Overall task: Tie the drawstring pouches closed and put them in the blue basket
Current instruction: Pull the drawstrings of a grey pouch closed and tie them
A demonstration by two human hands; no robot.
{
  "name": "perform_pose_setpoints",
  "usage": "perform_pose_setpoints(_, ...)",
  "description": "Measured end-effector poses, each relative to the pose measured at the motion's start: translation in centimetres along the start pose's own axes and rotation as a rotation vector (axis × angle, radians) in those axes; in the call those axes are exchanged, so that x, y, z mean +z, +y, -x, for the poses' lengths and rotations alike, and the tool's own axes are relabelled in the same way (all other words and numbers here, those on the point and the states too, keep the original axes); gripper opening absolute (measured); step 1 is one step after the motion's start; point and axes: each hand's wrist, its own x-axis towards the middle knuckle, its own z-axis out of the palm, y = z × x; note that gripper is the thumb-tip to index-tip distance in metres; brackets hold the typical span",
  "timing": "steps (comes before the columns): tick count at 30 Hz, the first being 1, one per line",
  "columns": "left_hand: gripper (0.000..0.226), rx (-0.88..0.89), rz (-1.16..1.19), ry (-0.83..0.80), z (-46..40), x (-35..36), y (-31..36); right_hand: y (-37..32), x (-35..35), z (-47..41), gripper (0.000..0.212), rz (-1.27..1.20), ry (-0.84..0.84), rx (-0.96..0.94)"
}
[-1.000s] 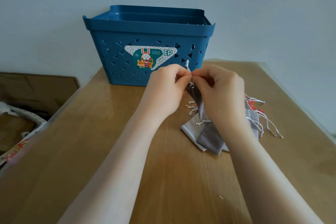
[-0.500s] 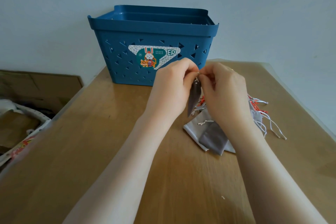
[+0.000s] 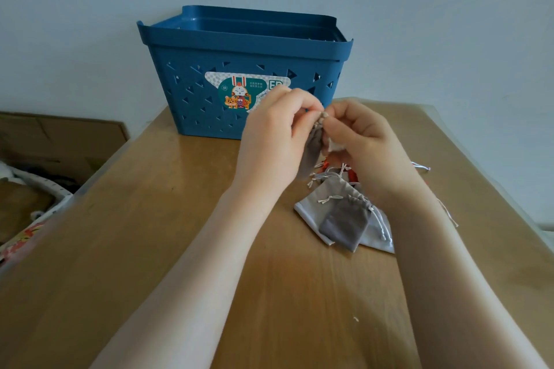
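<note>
Where a cord end stuck up a second ago, now bunched tight: left hand (image 3: 271, 141) and right hand (image 3: 364, 144) pinching gray pouch (image 3: 310, 154) neck above table (image 3: 150, 234), near blue basket (image 3: 239, 48); knot probably nearly done.

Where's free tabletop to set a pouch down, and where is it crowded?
Free: the wooden table left of the left hand, from the blue basket to the near edge, and the strip between the forearms. Crowded: under the right hand, where the pouch pile and loose strings lie.

Both hands pinching grey pouch (image 3: 310, 153) top, blue basket (image 3: 239, 51) behind
</note>
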Motion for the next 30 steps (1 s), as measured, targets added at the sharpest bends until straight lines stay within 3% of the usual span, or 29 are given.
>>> perform_pose_setpoints(7, 0.011, 0.065, 0.019, 0.071, -0.1, -0.2, -0.2, 0.2, 0.4, -0.2, 0.017, -0.347, -0.033, 0.096)
perform_pose_setpoints(12, 0.018, 0.146, 0.059, 0.045, 0.2, 0.5, -0.4, 0.2, -0.5, -0.2, 0.018, -0.346, -0.022, 0.113)
perform_pose_setpoints(17, 0.014, 0.172, -0.067, 0.127, 0.6, 1.1, -0.9, 0.3, -0.3, -0.2, 0.018, -0.36, -0.033, 0.132)
perform_pose_setpoints(20, 0.018, 0.114, -0.042, 0.166, 0.7, 1.3, -0.6, 0.0, -0.5, -0.1, 0.013, -0.411, -0.055, 0.13)
perform_pose_setpoints(25, 0.019, 0.057, -0.025, 0.095, 0.8, 1.6, 0.0, -0.4, -1.2, 0.0, 0.009, -0.37, -0.073, 0.11)
perform_pose_setpoints(28, 0.011, -0.024, 0.088, -0.006, 0.9, 1.8, 0.2, -0.6, -1.3, -0.1, 0.012, -0.387, -0.046, 0.144)
perform_pose_setpoints(30, 0.01, -0.173, 0.242, -0.031, 1.0, 1.8, 0.3, -0.6, -1.3, -0.1, 0.021, -0.462, 0.008, 0.157)
